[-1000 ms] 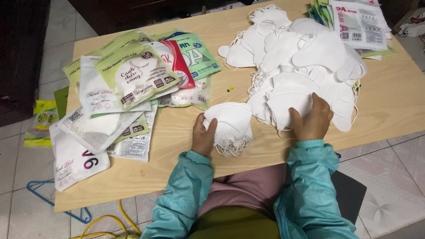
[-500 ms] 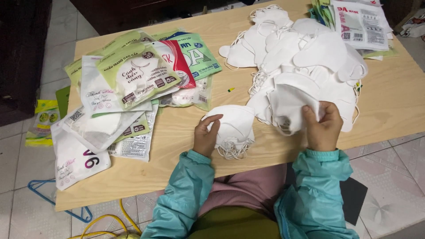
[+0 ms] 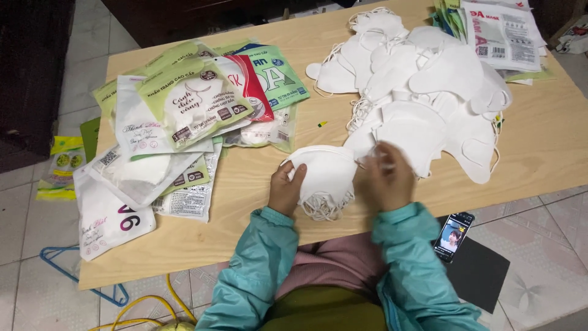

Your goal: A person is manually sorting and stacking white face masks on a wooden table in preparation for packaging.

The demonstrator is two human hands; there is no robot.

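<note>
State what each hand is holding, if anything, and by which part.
The left hand grips the small stack of white face masks by its left edge. The right hand pinches a single white mask, blurred, so the part cannot be told.

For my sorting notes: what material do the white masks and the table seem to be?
White masks: probably soft matte non-woven fabric; they crease and show no shine. Table: pale wood or wood-look board with visible grain lines and a smooth, dull finish.

Home packing spot; plywood table (image 3: 551,153) on tiled floor (image 3: 545,257), loose white masks (image 3: 429,86), printed pouches (image 3: 184,116); phone (image 3: 452,236)
</note>
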